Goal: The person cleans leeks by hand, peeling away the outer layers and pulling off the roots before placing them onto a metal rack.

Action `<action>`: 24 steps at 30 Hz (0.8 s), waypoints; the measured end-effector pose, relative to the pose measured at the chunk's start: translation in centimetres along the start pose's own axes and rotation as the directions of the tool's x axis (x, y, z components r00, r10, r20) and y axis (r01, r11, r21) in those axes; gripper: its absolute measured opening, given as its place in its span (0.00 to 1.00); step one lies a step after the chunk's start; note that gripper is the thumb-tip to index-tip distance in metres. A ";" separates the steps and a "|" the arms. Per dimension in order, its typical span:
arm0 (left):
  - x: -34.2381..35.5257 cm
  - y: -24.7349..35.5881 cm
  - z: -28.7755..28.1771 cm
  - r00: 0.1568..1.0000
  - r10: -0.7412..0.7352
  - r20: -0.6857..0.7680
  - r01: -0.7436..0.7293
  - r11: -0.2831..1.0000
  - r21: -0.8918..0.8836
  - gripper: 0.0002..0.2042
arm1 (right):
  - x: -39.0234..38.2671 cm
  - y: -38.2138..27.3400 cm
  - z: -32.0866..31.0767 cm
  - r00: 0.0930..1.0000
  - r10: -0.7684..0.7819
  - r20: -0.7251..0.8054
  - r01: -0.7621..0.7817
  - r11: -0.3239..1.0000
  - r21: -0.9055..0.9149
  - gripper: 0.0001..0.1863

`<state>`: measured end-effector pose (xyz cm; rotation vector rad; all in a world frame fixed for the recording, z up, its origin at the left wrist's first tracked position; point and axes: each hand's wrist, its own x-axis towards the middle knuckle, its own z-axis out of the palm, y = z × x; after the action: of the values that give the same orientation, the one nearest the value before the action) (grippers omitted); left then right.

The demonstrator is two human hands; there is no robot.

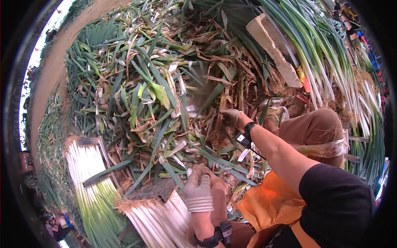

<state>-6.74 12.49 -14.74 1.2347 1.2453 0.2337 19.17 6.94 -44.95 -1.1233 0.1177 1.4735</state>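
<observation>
My gloved right hand [231,118] grips a leek [221,130] with brown, dry outer leaves and a tuft of roots, held over a deep pile of loose green and brown leaves [153,95]. My gloved left hand [197,190] is lower down, fingers curled near my left leg; what they hold, if anything, is hidden. An orange apron [269,198] lies across my lap, and my bent right knee [318,132] has pale wrapping round it.
Cleaned leeks lie in bundles at the lower left [89,177] and bottom middle [151,217], on dark supports. More long leeks [320,66] line the right, beside a dirty pale board [273,47]. A dirt path [49,91] runs along the far left.
</observation>
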 end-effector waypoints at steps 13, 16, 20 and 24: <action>3.2 2.2 4.5 0.937 0.330 0.115 -0.349 0.892 0.286 0.16 | -15.5 -6.6 3.9 0.993 -0.113 -0.047 0.119 0.977 0.178 0.08; 3.3 -1.9 6.3 0.911 0.411 0.037 -0.337 0.689 0.642 0.20 | -23.4 -7.6 8.0 0.997 0.004 -0.079 -0.010 0.998 -0.068 0.12; 2.2 -5.7 14.9 0.943 0.009 0.331 0.044 0.988 -0.151 0.24 | -27.8 -7.6 6.9 0.995 -0.094 -0.042 0.089 0.990 -0.109 0.12; -3.2 -8.9 16.7 0.817 0.097 0.568 0.231 0.848 -0.477 0.24 | -28.4 -4.2 3.0 0.988 0.058 0.142 -0.065 0.997 0.050 0.10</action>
<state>1.35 -2.87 -22.93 0.6864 0.6206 0.1178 15.62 -10.19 -22.05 -0.9763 0.0951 1.5902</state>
